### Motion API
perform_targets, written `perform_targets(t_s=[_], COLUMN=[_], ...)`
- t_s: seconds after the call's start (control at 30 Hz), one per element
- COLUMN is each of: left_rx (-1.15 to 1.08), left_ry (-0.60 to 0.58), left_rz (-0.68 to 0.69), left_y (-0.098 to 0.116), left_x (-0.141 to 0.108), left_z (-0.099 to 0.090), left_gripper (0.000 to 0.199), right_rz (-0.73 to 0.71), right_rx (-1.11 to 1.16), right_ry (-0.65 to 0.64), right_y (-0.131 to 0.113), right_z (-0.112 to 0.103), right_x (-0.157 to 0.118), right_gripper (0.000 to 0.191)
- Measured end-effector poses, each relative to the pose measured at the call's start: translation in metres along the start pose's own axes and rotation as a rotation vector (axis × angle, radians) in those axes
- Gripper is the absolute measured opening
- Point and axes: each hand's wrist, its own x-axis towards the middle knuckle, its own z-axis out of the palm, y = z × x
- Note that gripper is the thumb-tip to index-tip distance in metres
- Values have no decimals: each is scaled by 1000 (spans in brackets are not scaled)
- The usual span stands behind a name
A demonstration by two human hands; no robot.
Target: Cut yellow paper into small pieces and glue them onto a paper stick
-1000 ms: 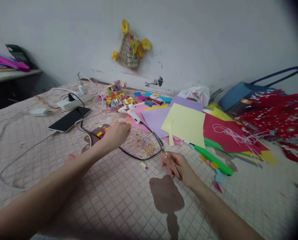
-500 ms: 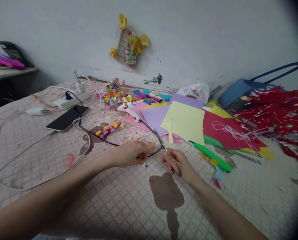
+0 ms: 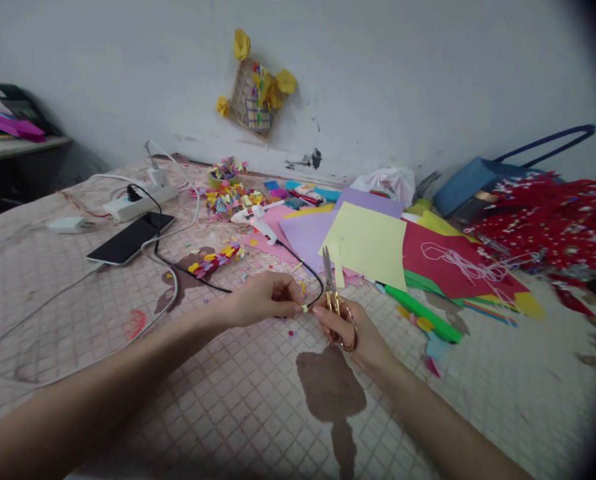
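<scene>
Between the thumb and finger of my left hand (image 3: 268, 298) is a tiny pale yellow piece of paper (image 3: 305, 308). My right hand (image 3: 351, 330) is closed around gold-handled scissors (image 3: 331, 287), whose blades point away from me, slightly parted. Its thumb and fingertips are close to the yellow piece. A black cord (image 3: 320, 293) passes just behind my fingers, running to a white glue gun (image 3: 258, 221) that lies farther back. Past the scissors lies a light yellow paper sheet (image 3: 368, 240) with a narrow yellow strip (image 3: 338, 265) on it.
Left of my hands lie a phone (image 3: 129, 239), a power strip (image 3: 141, 202) and looping cables. A strip of paper flowers (image 3: 214, 260) and a heap of paper cutouts (image 3: 233, 197) sit beyond. At right are red paper (image 3: 438, 263), white string (image 3: 478, 267) and a blue bag (image 3: 471, 187).
My hands have come closer together, and the yellow piece now shows at my left fingertips. The scissors have swung more upright, with their handles turned in my right hand. The view has shifted slightly.
</scene>
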Motion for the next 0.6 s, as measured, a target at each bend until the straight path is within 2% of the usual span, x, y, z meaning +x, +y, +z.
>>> perform_targets(t_s=[0.23, 0.6], left_rx=[-81, 11], left_ry=[78, 1], left_rz=[-2, -45], left_y=[-6, -2], left_x=[1, 0], left_z=[11, 13], left_gripper=[21, 19], right_rz=[-50, -80], right_rx=[-61, -85], right_ry=[-1, 19], right_y=[3, 1], right_z=[5, 4], right_x=[0, 1], right_gripper=[13, 13])
